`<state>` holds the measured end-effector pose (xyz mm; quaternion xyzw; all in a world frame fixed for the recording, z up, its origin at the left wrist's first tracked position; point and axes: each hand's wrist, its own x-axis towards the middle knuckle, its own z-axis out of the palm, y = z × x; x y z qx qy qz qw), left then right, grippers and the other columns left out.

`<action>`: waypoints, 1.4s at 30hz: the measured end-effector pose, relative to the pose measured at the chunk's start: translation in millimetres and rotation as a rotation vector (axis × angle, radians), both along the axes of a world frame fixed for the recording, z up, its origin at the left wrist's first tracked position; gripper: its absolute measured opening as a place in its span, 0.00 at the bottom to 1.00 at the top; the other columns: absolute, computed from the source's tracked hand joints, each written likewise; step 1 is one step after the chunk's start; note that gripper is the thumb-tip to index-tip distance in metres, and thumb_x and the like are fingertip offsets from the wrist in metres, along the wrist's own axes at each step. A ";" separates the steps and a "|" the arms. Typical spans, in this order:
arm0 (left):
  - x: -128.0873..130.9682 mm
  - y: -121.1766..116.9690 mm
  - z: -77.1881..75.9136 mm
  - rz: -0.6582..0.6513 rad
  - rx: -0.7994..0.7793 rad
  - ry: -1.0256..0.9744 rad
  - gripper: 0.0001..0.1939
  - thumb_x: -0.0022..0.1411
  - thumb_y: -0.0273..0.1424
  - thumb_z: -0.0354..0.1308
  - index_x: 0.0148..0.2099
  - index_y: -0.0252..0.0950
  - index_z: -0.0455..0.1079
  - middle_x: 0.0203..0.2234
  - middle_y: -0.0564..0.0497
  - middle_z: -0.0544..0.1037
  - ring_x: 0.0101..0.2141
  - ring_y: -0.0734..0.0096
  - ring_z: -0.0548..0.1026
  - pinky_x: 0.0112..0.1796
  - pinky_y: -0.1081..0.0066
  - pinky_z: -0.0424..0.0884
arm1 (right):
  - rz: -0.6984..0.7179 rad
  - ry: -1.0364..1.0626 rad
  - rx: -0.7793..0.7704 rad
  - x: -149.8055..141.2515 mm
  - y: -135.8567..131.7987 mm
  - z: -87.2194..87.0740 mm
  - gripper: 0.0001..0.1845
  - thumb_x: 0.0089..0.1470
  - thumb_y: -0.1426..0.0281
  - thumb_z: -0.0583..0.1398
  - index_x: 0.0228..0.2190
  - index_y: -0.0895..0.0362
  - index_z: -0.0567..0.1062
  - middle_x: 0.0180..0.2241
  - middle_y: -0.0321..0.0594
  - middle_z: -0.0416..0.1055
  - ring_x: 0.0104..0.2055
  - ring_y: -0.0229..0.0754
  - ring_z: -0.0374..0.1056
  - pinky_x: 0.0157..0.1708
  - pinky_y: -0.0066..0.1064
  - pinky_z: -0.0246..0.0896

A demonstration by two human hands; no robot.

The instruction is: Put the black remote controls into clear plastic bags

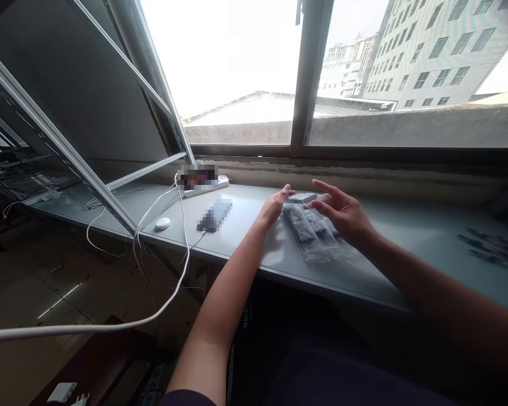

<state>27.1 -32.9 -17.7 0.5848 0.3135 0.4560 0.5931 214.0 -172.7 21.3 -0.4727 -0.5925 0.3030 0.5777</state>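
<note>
Clear plastic bags (305, 223) filled with small greyish pieces lie in an overlapping pile on the worktop. At the pile's left edge is my left hand (274, 206), seen from its back and thumb side. Its visible fingers reach forward, and the far side of the hand is hidden; no object shows in it. My right hand (342, 211) hovers over the right side of the bags, with thumb and fingers apart and nothing between them. Whether either hand touches the plastic is hard to make out.
The pale worktop (245, 242) runs below a window. To the left are a blurred-out phone-like object (215, 215) on a cable, a round white puck (162, 224), a power strip (207, 186), a looping white cable (182, 270) and a slanted metal frame (63, 144). Dark thin items (493, 248) lie right.
</note>
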 end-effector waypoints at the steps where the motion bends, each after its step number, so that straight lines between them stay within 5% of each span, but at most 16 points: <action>1: 0.2 -0.3 0.1 -0.015 0.013 0.019 0.22 0.74 0.54 0.65 0.47 0.41 0.87 0.56 0.42 0.87 0.65 0.48 0.78 0.68 0.59 0.69 | 0.001 0.002 0.010 0.1 0.1 0.3 0.45 0.60 0.50 0.77 0.72 0.51 0.78 0.37 0.40 0.86 0.43 0.50 0.82 0.47 0.41 0.76; 10: 1.4 -3.2 2.8 -0.110 0.009 0.055 0.28 0.74 0.58 0.62 0.48 0.38 0.86 0.53 0.40 0.88 0.60 0.48 0.81 0.63 0.57 0.74 | -0.005 0.046 0.073 -2.1 0.7 -0.2 0.42 0.60 0.50 0.77 0.70 0.49 0.79 0.42 0.41 0.88 0.56 0.57 0.85 0.61 0.49 0.76; 16: 1.8 2.6 -0.3 0.050 -0.042 0.000 0.24 0.73 0.54 0.65 0.56 0.40 0.83 0.71 0.40 0.78 0.72 0.43 0.72 0.62 0.59 0.76 | -0.008 0.046 0.090 -1.6 0.5 -1.1 0.39 0.61 0.51 0.78 0.68 0.48 0.80 0.46 0.44 0.90 0.58 0.58 0.85 0.63 0.52 0.77; 19: 1.7 1.5 0.3 0.025 -0.084 0.030 0.25 0.75 0.54 0.62 0.61 0.43 0.81 0.75 0.43 0.74 0.73 0.45 0.71 0.63 0.60 0.76 | 0.019 0.024 0.108 0.4 1.6 -3.5 0.39 0.60 0.52 0.79 0.68 0.47 0.81 0.47 0.44 0.90 0.58 0.59 0.85 0.63 0.54 0.77; 26: 0.3 -1.9 5.1 0.014 -0.272 -0.052 0.31 0.76 0.51 0.64 0.72 0.40 0.74 0.73 0.34 0.73 0.63 0.49 0.81 0.60 0.60 0.82 | 0.094 0.007 0.151 1.7 6.7 -11.0 0.37 0.58 0.50 0.80 0.64 0.45 0.84 0.48 0.43 0.91 0.57 0.60 0.85 0.65 0.59 0.76; 32: -2.5 -0.4 6.2 -0.001 -0.321 -0.206 0.26 0.71 0.39 0.73 0.67 0.39 0.78 0.67 0.39 0.79 0.51 0.61 0.86 0.59 0.63 0.82 | 0.185 -0.060 0.123 0.3 5.9 -14.3 0.34 0.60 0.50 0.79 0.63 0.46 0.84 0.48 0.44 0.90 0.58 0.61 0.86 0.65 0.59 0.76; 37: -3.4 7.6 2.4 0.134 -0.284 -0.190 0.26 0.67 0.25 0.70 0.66 0.38 0.76 0.69 0.40 0.79 0.51 0.67 0.85 0.55 0.67 0.81 | 0.360 -0.141 -0.026 -0.1 7.0 -20.7 0.34 0.62 0.50 0.77 0.64 0.48 0.84 0.48 0.47 0.90 0.56 0.60 0.86 0.62 0.55 0.77; 42: -9.5 23.6 -6.4 0.326 -0.157 0.113 0.26 0.69 0.27 0.67 0.68 0.35 0.76 0.67 0.37 0.81 0.59 0.60 0.83 0.57 0.66 0.79 | 0.486 -0.293 -0.176 -4.8 2.9 -15.1 0.33 0.61 0.44 0.76 0.57 0.52 0.89 0.48 0.48 0.90 0.52 0.58 0.86 0.53 0.49 0.79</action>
